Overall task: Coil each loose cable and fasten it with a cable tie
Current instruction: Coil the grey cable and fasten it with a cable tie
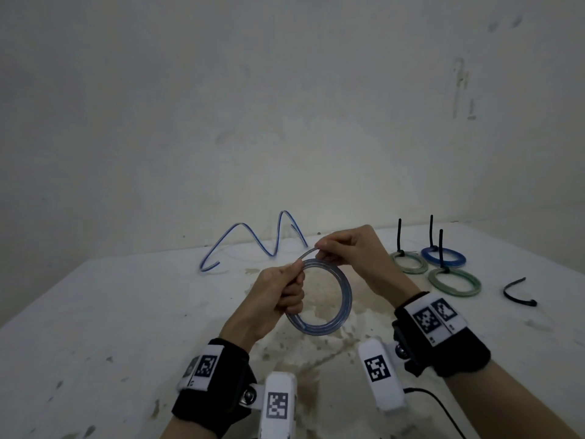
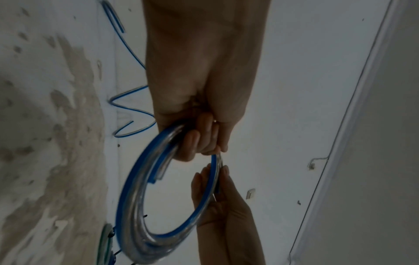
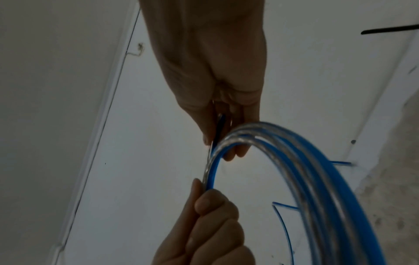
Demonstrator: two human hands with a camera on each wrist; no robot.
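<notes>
A clear cable with a blue stripe is wound into a coil (image 1: 342,296) and held above the table. My left hand (image 1: 285,289) grips the coil's left side, fingers curled round its turns (image 2: 195,141). My right hand (image 1: 342,245) pinches the cable's free end at the top of the coil (image 3: 217,132). A second blue-striped cable (image 1: 253,239) lies loose in zigzag bends at the back of the table. A loose black cable tie (image 1: 519,293) lies at the right.
Three coils with upright black ties stand at the back right: two green ones (image 1: 408,263) (image 1: 454,282) and a blue one (image 1: 443,256). The white table (image 1: 110,312) is stained brown in the middle and meets a bare wall behind.
</notes>
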